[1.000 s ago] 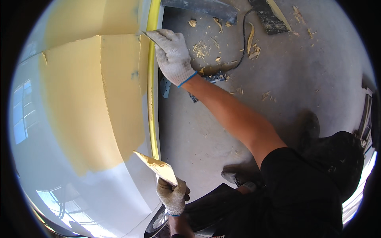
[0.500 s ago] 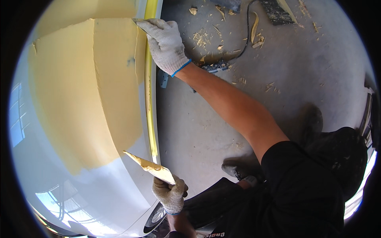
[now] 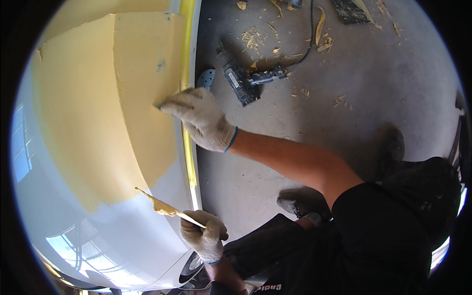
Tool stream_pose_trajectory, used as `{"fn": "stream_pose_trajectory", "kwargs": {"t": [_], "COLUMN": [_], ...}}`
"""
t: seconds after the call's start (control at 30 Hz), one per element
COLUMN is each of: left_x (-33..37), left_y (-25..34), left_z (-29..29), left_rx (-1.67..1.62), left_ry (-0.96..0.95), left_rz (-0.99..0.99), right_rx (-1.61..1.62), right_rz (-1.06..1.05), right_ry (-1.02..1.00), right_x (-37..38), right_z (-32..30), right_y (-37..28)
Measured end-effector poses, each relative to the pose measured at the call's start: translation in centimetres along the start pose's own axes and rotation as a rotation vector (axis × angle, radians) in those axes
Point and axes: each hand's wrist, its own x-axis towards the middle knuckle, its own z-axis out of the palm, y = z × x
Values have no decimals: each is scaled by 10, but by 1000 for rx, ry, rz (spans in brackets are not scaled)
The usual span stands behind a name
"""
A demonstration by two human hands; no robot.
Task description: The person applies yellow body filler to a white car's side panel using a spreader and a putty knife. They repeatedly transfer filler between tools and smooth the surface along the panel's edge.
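My gloved right hand (image 3: 196, 115) is closed on a thin, dark-edged filler spreader (image 3: 158, 106), slightly blurred. The spreader's edge meets yellowish body filler (image 3: 147, 88) spread over a curved, light-coloured car panel (image 3: 128, 236). A ridge runs down the filler, and a small dark spot shows near the top. Lower down, my gloved left hand (image 3: 204, 237) grips a thin pale plate (image 3: 189, 218) with lumpy filler along it. The plate is seen nearly edge-on in front of the panel. Yellow masking tape (image 3: 189, 147) lines the panel edge beside my right hand.
On the grey floor lie a corded black power tool (image 3: 238, 81), a perforated sanding disc (image 3: 206, 78) and scattered yellow shavings (image 3: 253, 38). A dark flat piece (image 3: 351, 11) lies farther off. A shoe (image 3: 295, 201) and a car wheel (image 3: 191, 268) are near the panel.
My right hand has swept down the panel from its top edge, uncovering the power tool and sanding disc. My left hand has shifted slightly left and up, tilting the plate more edge-on.
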Motion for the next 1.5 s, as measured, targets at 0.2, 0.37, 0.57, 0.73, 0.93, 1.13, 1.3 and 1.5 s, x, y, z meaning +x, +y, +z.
{"fn": "stream_pose_trajectory", "kwargs": {"t": [0.2,0.37,0.57,0.73,0.93,1.13,1.3,1.5], "left_x": [23,35,30,24,29,28,25,26], "left_y": [-27,-29,-1,-14,-25,-22,-20,-24], "left_z": [-32,-30,-3,-10,-13,-14,-18,-21], "left_rx": [508,530,367,370,474,434,396,397], "left_ry": [217,346,389,277,251,245,271,273], "left_rz": [79,58,67,-44,95,-14,-83,-98], "right_rx": [603,890,71,-194,-190,-164,-188,-199], "right_rz": [314,404,83,-171,-144,-143,-177,-195], "right_ry": [-189,-632,-31,292,325,281,299,286], "right_x": [9,29,19,91,116,120,121,110], "right_z": [-61,-103,-76,-68,-54,-43,-33,-29], "right_y": [-55,-79,-1,66,82,84,88,87]}}
